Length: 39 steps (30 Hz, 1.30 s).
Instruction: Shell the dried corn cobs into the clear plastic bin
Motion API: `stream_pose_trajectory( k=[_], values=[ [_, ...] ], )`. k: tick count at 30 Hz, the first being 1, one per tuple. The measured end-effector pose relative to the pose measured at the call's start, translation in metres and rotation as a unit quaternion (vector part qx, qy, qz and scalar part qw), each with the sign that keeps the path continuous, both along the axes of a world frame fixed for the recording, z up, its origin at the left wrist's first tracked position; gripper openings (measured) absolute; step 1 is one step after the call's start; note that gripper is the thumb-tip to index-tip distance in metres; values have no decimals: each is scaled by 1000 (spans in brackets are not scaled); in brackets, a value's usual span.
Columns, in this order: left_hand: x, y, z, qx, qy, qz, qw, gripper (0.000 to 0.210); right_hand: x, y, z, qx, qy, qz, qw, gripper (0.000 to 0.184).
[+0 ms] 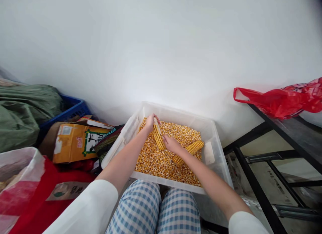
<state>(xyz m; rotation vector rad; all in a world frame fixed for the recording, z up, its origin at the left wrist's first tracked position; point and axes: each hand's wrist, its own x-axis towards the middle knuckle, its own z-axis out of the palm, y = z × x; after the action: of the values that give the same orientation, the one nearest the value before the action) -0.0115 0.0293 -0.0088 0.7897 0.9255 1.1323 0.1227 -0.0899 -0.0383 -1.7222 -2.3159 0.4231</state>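
Partly stripped corn cob (159, 139) was held over loose kernels (151, 162) in a translucent plastic tub (181, 114).
A slackened left hand (150, 122) could have dropped the cob; hard pressure from the right hand (171, 144) could have scattered kernels past the near rim. The left fingers gripped the cob's far end; the right fingers lay against its right side, their closure undeterminable.

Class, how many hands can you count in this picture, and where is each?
2: the left hand holds the corn cob's far end; the right hand is at the cob's right side.
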Motion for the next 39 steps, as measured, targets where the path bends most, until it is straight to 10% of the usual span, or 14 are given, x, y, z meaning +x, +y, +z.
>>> stream_pose_trajectory(
  k=[14,20,31,35,39],
  values=[
    [-4,3,-2,-37,-23,21,999,18,-6,0,-11,-11,-15,-16,1000,30],
    [-3,1,-2,-20,-3,18,1000,17,19,8,-2,-35,-20,-163,986,25],
    [-10,1,-14,26,-33,-147,988,20,29,21,24,-60,110,-121,985,25],
    [0,3,-16,62,168,-14,984,16,49,22,22,-84,115,-84,986,20],
    [-5,5,21,218,222,114,944,15,57,22,23,-89,106,-55,989,18]
  ],
)
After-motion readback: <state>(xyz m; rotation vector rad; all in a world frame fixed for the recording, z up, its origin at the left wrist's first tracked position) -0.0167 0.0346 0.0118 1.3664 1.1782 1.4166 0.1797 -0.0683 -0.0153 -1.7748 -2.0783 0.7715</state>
